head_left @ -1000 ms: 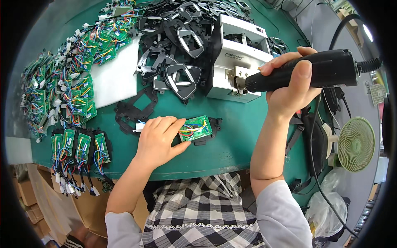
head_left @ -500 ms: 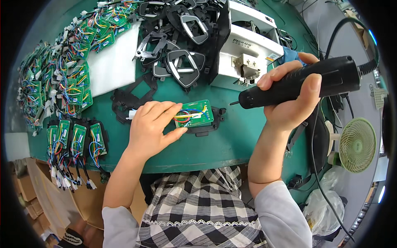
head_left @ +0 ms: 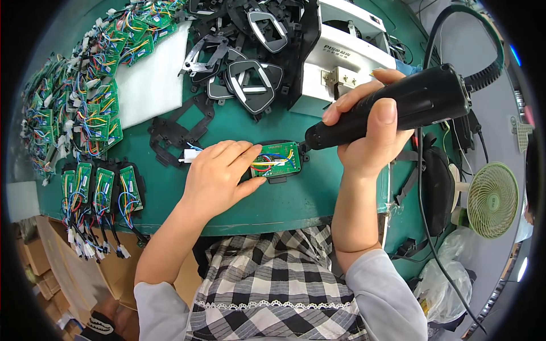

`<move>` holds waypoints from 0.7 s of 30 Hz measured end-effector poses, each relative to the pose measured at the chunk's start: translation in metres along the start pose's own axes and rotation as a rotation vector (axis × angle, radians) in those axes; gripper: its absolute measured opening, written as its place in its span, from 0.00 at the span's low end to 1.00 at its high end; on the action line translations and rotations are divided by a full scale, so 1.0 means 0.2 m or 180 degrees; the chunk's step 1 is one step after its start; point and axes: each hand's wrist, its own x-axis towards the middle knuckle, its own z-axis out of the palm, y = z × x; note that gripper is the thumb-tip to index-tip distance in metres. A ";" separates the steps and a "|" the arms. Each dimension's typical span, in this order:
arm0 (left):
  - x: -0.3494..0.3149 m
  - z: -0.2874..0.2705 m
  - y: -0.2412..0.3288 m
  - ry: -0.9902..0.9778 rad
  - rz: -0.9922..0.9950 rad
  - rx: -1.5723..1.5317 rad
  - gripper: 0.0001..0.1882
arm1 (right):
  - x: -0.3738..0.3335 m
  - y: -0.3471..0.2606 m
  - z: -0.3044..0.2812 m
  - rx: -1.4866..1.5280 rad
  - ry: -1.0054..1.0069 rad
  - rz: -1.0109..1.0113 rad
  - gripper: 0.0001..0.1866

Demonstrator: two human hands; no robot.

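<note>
My left hand (head_left: pixel 223 175) grips the left part of a green circuit board (head_left: pixel 291 161), thumb along its near edge and fingers over the far side. Coloured wires cross the board, and a white connector (head_left: pixel 192 153) pokes out beyond the fingers. Under the board lies a black plastic frame (head_left: pixel 277 180), mostly covered by it. In my right hand (head_left: pixel 372 133) is a black electric screwdriver (head_left: pixel 424 102), held nearly level and pointing left. Its nose is at the frame's right end; whether the bit touches there I cannot tell.
Another black frame (head_left: pixel 170 139) lies behind my left hand. Many wired boards (head_left: pixel 102 102) are heaped at left beside a white foam sheet (head_left: pixel 151 85). Several board-and-frame units (head_left: pixel 104 187) sit near the front edge. Black panels (head_left: pixel 253 85), a white machine (head_left: pixel 347 54) and a green fan (head_left: pixel 492 200) stand around.
The screwdriver has moved left in my right hand, bringing its nose to the frame's right end. My left hand and the board have shifted slightly right.
</note>
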 end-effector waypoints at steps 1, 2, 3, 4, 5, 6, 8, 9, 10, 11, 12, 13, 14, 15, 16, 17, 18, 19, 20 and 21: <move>0.00 0.00 0.00 -0.0013 -0.0028 -0.0024 0.27 | 0.00 0.00 0.01 0.0010 -0.0003 0.0008 0.26; 0.00 0.00 0.00 -0.0027 -0.0057 -0.0049 0.27 | -0.01 0.01 0.02 0.0020 -0.0007 0.0017 0.26; 0.00 0.00 0.00 -0.0043 -0.0073 -0.0080 0.27 | 0.00 0.02 0.01 0.0179 -0.0071 -0.0058 0.25; 0.00 0.00 0.01 -0.0067 -0.0072 -0.0090 0.27 | -0.01 0.03 0.01 0.0152 -0.0079 -0.0016 0.25; 0.00 -0.01 0.01 -0.0092 -0.0071 -0.0100 0.27 | -0.01 0.03 0.01 0.0123 -0.0085 0.0026 0.24; 0.00 -0.01 0.01 -0.0111 -0.0081 -0.0101 0.27 | -0.01 0.03 0.01 0.0107 -0.0102 0.0070 0.24; 0.01 -0.01 0.01 -0.0170 -0.0120 -0.0104 0.27 | -0.01 0.04 0.02 -0.0282 -0.0316 -0.0089 0.29; 0.00 -0.02 0.02 -0.0197 -0.0146 -0.0101 0.27 | -0.02 0.05 0.03 -0.0471 -0.0429 -0.0167 0.33; 0.00 -0.02 0.02 -0.0222 -0.0182 -0.0122 0.27 | -0.02 0.05 0.03 -0.0539 -0.0542 -0.0206 0.34; 0.00 -0.03 0.02 -0.0247 -0.0217 -0.0144 0.27 | -0.02 0.05 0.03 -0.0608 -0.0654 -0.0246 0.34; 0.00 -0.03 0.02 -0.0273 -0.0229 -0.0180 0.27 | -0.02 0.04 0.03 -0.0699 -0.0755 -0.0295 0.35; 0.01 -0.03 0.02 -0.0279 -0.0230 -0.0225 0.27 | -0.02 0.06 0.02 -0.0781 -0.0795 -0.0379 0.36; 0.01 -0.03 0.02 -0.0286 -0.0229 -0.0270 0.27 | -0.03 0.06 0.02 -0.0738 -0.0822 -0.0332 0.37; 0.01 -0.03 0.02 -0.0291 -0.0238 -0.0304 0.27 | -0.03 0.06 0.01 -0.0681 -0.0852 -0.0284 0.37; 0.01 -0.03 0.02 -0.0276 -0.0254 -0.0297 0.27 | -0.04 0.06 0.01 -0.0623 -0.0882 -0.0236 0.37; 0.01 -0.03 0.02 -0.0262 -0.0269 -0.0290 0.27 | -0.04 0.06 0.00 -0.0611 -0.0871 -0.0235 0.36; 0.02 -0.03 0.02 -0.0255 -0.0259 -0.0300 0.27 | -0.03 0.04 -0.01 -0.0598 -0.0676 -0.0166 0.36; 0.02 -0.03 0.02 -0.0271 -0.0283 -0.0322 0.27 | -0.01 0.02 -0.01 -0.0583 -0.0479 -0.0099 0.35; 0.01 -0.03 0.02 -0.0288 -0.0307 -0.0343 0.28 | 0.01 0.00 -0.02 -0.0565 -0.0283 -0.0033 0.34; 0.01 -0.03 0.02 -0.0282 -0.0337 -0.0350 0.28 | 0.05 -0.01 -0.06 -0.0662 -0.0148 -0.0154 0.32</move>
